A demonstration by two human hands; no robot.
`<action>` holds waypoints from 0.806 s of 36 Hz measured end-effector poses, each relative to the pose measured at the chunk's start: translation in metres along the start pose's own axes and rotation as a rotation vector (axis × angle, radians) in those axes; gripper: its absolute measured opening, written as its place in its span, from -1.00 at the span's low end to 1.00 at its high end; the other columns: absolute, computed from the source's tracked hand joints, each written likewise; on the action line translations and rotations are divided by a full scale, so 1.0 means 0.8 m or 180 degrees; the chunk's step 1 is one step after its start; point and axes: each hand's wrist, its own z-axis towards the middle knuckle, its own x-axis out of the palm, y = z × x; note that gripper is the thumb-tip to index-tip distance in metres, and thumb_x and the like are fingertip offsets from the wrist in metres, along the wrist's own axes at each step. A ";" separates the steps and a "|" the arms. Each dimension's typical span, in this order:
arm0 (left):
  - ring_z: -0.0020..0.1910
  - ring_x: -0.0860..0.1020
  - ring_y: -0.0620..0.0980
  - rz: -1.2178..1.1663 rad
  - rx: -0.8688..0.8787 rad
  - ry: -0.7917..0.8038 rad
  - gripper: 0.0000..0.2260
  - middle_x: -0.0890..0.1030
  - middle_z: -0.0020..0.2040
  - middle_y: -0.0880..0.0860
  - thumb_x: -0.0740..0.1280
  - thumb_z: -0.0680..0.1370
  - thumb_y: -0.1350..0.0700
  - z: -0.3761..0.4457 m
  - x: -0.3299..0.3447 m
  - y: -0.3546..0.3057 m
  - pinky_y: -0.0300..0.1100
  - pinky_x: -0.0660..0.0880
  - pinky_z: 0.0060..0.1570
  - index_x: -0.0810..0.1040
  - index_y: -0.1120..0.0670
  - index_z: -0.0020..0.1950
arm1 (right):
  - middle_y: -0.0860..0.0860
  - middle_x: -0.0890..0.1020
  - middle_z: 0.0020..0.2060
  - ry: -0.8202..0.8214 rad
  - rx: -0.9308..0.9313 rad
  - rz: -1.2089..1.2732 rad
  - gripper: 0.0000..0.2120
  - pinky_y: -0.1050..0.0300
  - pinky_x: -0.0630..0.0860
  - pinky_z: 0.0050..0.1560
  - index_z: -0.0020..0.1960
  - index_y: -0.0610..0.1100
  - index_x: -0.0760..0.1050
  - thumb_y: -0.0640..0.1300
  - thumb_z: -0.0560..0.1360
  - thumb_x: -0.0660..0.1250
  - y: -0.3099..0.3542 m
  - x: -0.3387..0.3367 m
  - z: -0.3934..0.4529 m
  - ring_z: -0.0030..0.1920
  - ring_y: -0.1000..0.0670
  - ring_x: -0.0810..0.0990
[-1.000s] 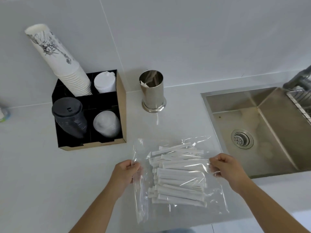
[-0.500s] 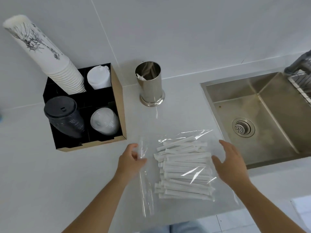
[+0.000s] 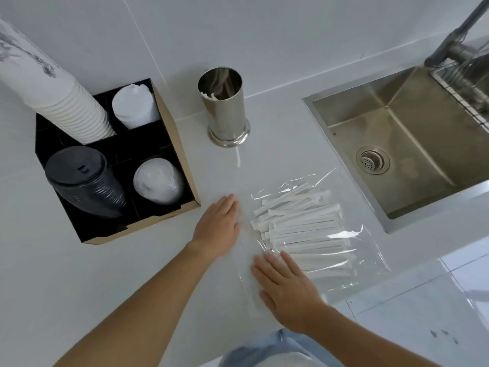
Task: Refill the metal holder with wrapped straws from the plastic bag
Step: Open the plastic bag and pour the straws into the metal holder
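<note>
A clear plastic bag [image 3: 354,263] lies flat on the white counter, with several white wrapped straws [image 3: 304,223] piled inside it. My left hand [image 3: 218,227] rests flat and open on the bag's left end. My right hand [image 3: 287,287] lies flat and open on the bag's near left part, fingertips touching the nearest straws. The shiny metal holder [image 3: 225,107] stands upright behind the bag, near the wall, with a wrapped straw or two showing at its mouth.
A black and cardboard organiser [image 3: 182,165] to the left holds a tall paper cup stack [image 3: 50,88], black lids [image 3: 84,181] and clear lids [image 3: 156,181]. A steel sink [image 3: 412,144] with a faucet [image 3: 455,35] is at the right. The counter's front edge runs just under the bag.
Both hands let go of the bag, which now lies on the counter. My left hand laid flat on its left end; my right hand crossed from the bag's right side to its near left.
</note>
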 end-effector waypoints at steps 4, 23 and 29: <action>0.57 0.08 0.07 0.0120 0.0062 0.0073 -0.50 0.13 0.59 0.11 0.11 0.65 0.01 0.008 -0.009 0.004 -0.07 0.05 0.51 0.15 0.17 0.55 | -0.01 0.46 0.42 -0.0095 -0.0099 -0.0026 -0.55 -0.14 0.22 0.38 0.39 -0.09 0.48 0.03 0.55 0.20 -0.006 0.009 -0.007 0.41 -0.07 0.43; -0.01 0.55 0.12 -0.0472 -0.0020 -0.0135 -0.84 0.65 -0.08 0.05 0.27 0.53 0.21 0.055 -0.070 0.014 -0.04 0.50 -0.02 0.65 0.08 -0.03 | 0.03 0.40 0.46 -0.0155 0.0042 0.0220 -0.51 -0.13 0.20 0.43 0.45 -0.05 0.40 0.05 0.55 0.26 -0.009 0.018 -0.009 0.48 -0.02 0.33; -0.20 0.46 0.05 -0.0535 0.0166 -0.0145 -0.85 0.51 -0.20 0.02 0.27 0.50 0.25 0.058 -0.083 0.023 -0.17 0.35 -0.21 0.64 0.12 -0.13 | 0.06 0.40 0.45 -0.0200 0.0043 0.0197 -0.51 -0.10 0.18 0.45 0.45 -0.04 0.40 0.05 0.55 0.25 -0.009 0.017 -0.010 0.48 0.00 0.33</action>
